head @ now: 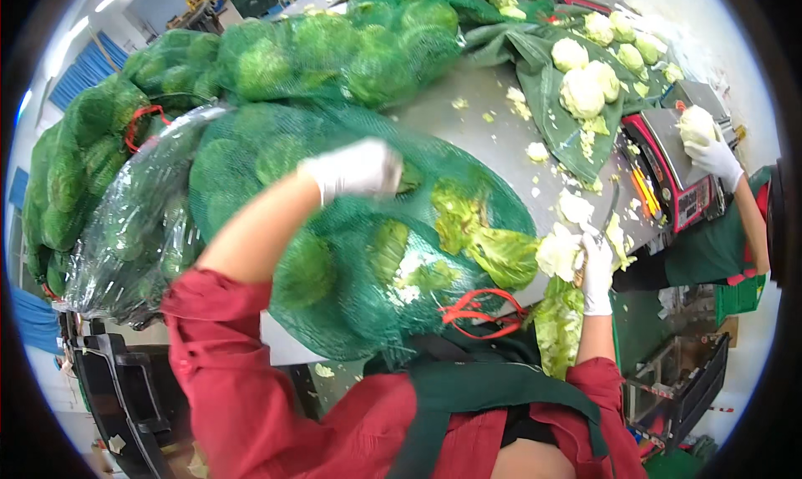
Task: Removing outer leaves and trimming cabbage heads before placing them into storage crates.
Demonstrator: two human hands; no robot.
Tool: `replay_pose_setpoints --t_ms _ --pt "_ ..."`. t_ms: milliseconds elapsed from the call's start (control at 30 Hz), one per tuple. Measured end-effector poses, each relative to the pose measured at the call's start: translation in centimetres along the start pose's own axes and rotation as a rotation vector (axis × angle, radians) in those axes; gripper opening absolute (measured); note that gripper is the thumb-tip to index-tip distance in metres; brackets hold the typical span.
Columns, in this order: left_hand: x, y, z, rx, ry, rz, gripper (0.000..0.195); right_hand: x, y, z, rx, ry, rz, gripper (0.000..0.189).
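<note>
My left hand (360, 169), in a white glove, is blurred above a green mesh sack (250, 166) of round green vegetables that look like cabbages. Its fingers look curled; whether they hold anything I cannot tell. At the table's right side my gloved right hand (596, 272) is closed around what looks like a knife (614, 206), its thin dark blade pointing away from me. White cauliflower pieces (557, 251) lie against that hand's fingers. Below them hangs a long pale-green leaf (557, 328). Loose leaves (501, 253) lie on the sack beside a red tie (482, 313).
More filled mesh sacks (338, 53) line the far and left sides. Clear plastic wrap (125, 228) covers one bundle. Trimmed cauliflowers (583, 94) rest on green cloth. Another person's gloved hand (717, 159) holds a cauliflower over a red scale (667, 166). Orange-handled tools (645, 191) lie beside it.
</note>
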State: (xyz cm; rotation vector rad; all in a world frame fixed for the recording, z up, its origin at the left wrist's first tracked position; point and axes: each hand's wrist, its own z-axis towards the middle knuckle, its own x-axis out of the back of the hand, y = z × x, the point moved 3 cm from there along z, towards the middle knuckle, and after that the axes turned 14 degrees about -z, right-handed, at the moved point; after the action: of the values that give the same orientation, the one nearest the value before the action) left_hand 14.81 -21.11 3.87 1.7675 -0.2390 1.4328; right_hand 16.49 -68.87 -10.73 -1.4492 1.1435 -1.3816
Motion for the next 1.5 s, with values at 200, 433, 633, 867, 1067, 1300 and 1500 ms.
replay_pose_setpoints --t_ms 200,433,633,867,1067,1300,1500 --pt "-1.1 -3.4 -12.6 0.994 -0.039 0.209 0.022 0.9 1.0 0.3 -0.084 0.014 -0.043 0.029" --pt "2.8 -8.7 -20.0 1.365 0.39 0.283 0.036 0.6 0.6 0.5 -0.068 0.008 -0.053 0.03" --pt "1.9 -12.2 -19.0 1.004 0.495 -0.985 0.051 0.5 0.6 0.4 -0.079 0.001 -0.039 0.03" --pt "0.0 -9.9 -14.9 1.099 0.677 -0.118 0.079 0.2 -0.2 -0.3 -0.064 0.042 -0.037 0.031" --pt "0.5 4.0 -7.7 0.529 0.287 -0.276 0.106 0.5 -2.0 -1.4 -0.046 -0.027 0.1 0.027" --pt "-2.4 15.0 10.3 0.218 -0.331 -0.554 0.106 1.1 -6.6 -4.8 0.064 -0.005 -0.205 0.034" --pt "-6.8 15.4 20.5 0.077 -0.104 -0.332 0.104 0.2 -6.4 -6.7 0.041 -0.085 -0.067 0.044"
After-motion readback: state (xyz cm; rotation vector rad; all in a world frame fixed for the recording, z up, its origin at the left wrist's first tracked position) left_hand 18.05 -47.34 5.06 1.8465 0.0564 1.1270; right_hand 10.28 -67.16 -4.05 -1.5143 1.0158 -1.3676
